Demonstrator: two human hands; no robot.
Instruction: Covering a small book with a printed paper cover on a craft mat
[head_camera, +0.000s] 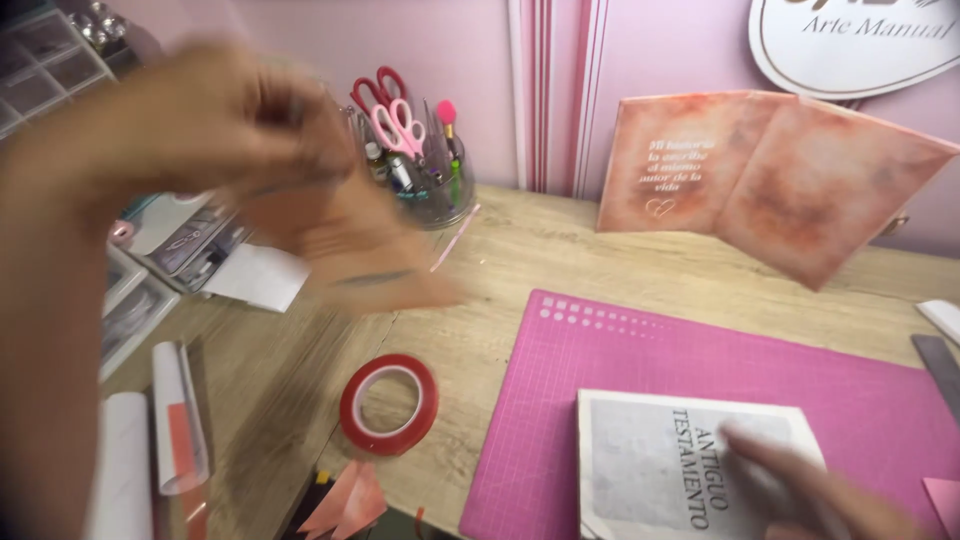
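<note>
My left hand (215, 130) is raised at the upper left, blurred by motion, and pinches a peach-coloured piece of paper (375, 265) that hangs over the wooden desk. My right hand (800, 480) lies at the bottom right with its fingers flat on a white book block (655, 465) with a grey printed page. The book block rests on a pink cutting mat (700, 345). A red roll of tape (388, 403) lies on the desk left of the mat, below the held paper.
An open orange-pink book cover (770, 175) leans on the pink wall. A clear cup with scissors and pens (415, 165) stands at the back. Rolled sheets (180, 415), paper scraps (345, 500), trays and a drawer unit fill the left. A metal ruler (940, 365) lies far right.
</note>
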